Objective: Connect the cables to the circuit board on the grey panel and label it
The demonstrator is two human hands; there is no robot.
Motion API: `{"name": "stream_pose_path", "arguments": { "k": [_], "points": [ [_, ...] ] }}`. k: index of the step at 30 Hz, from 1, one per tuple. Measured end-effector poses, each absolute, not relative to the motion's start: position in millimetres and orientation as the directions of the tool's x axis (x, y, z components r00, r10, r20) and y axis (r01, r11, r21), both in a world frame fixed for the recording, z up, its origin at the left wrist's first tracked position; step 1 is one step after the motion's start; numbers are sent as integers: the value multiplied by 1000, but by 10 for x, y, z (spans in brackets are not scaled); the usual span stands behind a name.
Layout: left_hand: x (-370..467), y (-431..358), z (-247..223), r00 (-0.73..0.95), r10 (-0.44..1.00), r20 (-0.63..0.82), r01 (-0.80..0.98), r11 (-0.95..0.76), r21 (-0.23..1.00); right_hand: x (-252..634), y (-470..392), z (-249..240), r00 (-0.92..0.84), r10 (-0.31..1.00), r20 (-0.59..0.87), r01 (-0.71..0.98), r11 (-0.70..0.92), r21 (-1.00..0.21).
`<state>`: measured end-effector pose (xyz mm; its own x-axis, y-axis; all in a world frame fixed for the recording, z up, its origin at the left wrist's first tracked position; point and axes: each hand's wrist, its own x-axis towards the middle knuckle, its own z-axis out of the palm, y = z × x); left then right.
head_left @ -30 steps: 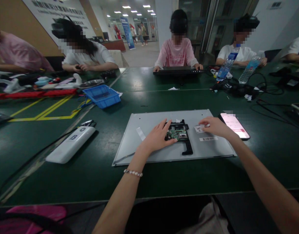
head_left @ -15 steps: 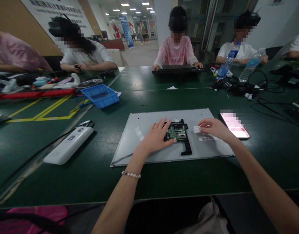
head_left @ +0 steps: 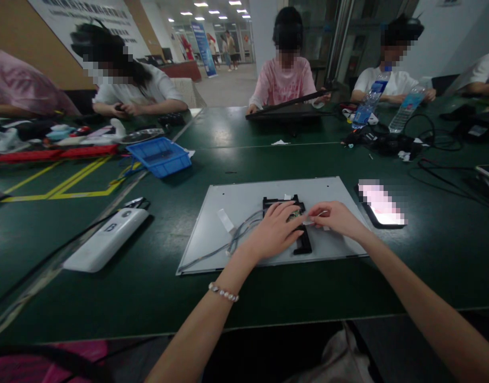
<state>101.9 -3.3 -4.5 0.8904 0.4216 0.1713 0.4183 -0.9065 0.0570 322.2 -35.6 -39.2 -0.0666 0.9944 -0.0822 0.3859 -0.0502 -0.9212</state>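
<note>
A flat grey-white panel (head_left: 244, 198) lies on the green table. On it sit a black plastic frame (head_left: 303, 243) and a green circuit board (head_left: 295, 214), mostly hidden by my left hand (head_left: 274, 231). That hand lies over the board with its fingers stretched out. My right hand (head_left: 335, 219) pinches a small piece of white tape (head_left: 307, 219) at the frame's right side, close to my left fingertips. Grey cables (head_left: 239, 234) run across the panel left of the frame, near a white strip (head_left: 225, 221).
A phone (head_left: 382, 205) lies right of the panel, a white power bank (head_left: 107, 239) to its left. Farther back are a blue tray (head_left: 161, 156), water bottles (head_left: 371, 101) and black cables (head_left: 378, 137). Across the table, a person holds a dark flat panel (head_left: 288, 109).
My right hand has moved left with the tape to the frame. My left hand has shifted right over the board, uncovering the grey cables. The person opposite has raised part of a dark panel.
</note>
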Motion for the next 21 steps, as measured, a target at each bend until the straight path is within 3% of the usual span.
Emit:
{"name": "stream_pose_path", "arguments": {
  "k": [13, 21],
  "points": [
    [1061, -59, -81, 895, 415, 166, 413, -909, 44, 3162, -385, -372, -58, 996, 73, 567, 93, -818],
    [1059, -48, -102, 896, 408, 174, 406, -913, 50, 3160, -397, -305, -88, 992, 92, 645, 128, -754]
  ]
}}
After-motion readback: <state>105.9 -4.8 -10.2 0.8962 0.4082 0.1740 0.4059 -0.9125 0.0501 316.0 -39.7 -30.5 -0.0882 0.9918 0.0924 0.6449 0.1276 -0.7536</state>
